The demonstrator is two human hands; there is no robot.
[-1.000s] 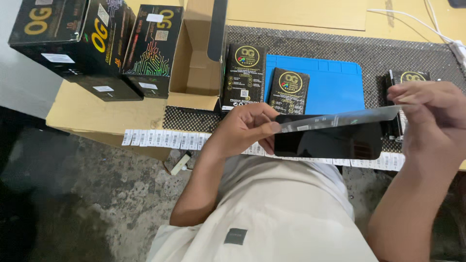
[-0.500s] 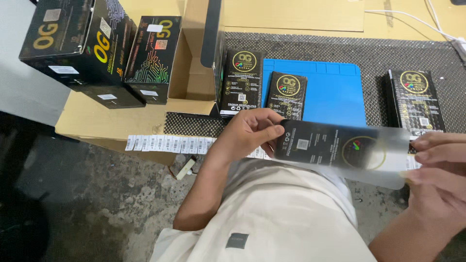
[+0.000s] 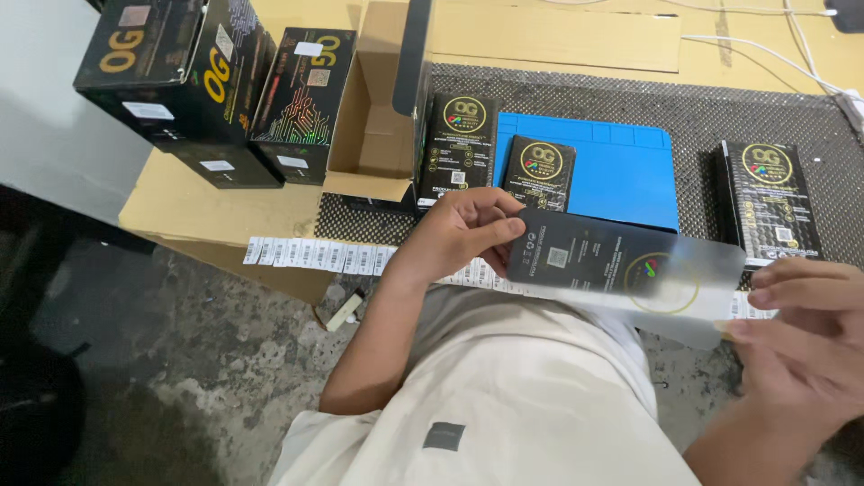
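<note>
Pinching the flat black packet [image 3: 585, 256] between our left hand [image 3: 468, 229] and right hand [image 3: 801, 333], we have its clear sleeve [image 3: 693, 288] only partly over it.

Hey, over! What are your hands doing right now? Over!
Left hand pinches dark flat packet at one end. Right hand holds its clear sleeve end. Nothing between them.

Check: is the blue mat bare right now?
No. One small black packet lies on the blue mat, near its left edge.
</note>
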